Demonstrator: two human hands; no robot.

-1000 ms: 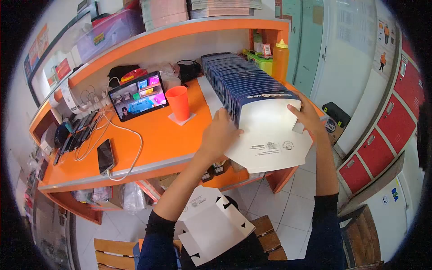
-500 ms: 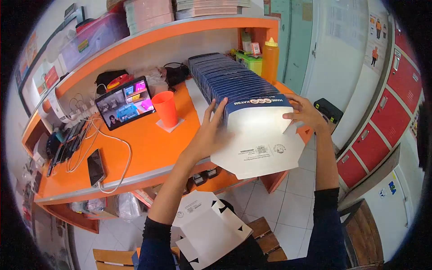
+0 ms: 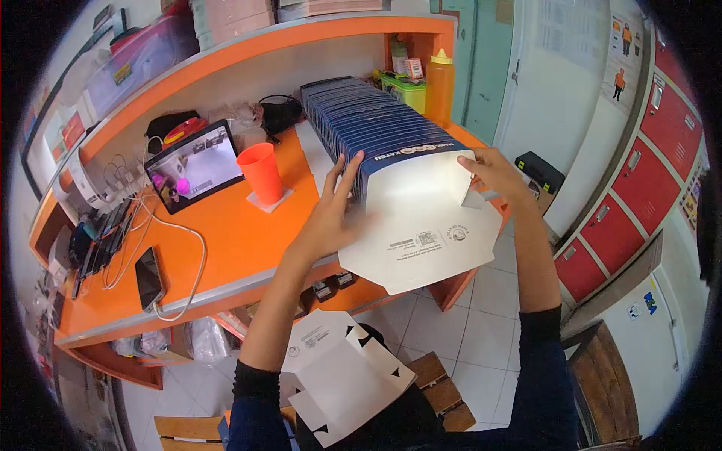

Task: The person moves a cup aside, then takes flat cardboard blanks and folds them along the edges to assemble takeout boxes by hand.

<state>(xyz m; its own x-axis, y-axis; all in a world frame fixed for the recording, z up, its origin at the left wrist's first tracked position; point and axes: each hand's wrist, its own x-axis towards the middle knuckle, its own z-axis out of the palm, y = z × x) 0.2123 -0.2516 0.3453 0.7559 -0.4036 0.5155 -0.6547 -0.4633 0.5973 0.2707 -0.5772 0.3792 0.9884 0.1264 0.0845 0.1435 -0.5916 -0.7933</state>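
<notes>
White on its inner side, the open carton [image 3: 421, 244] stands at the near end of a long row of dark blue cartons [image 3: 368, 120], on the right part of the orange table [image 3: 218, 240]. The right hand [image 3: 492, 177] is closed with thumb and fingers on its far right corner, while the left hand [image 3: 327, 222], fingers spread apart, is at its left side; if they touch it, I cannot tell. A second carton [image 3: 350, 383], also unfolded, lies nearer, on the person's lap.
</notes>
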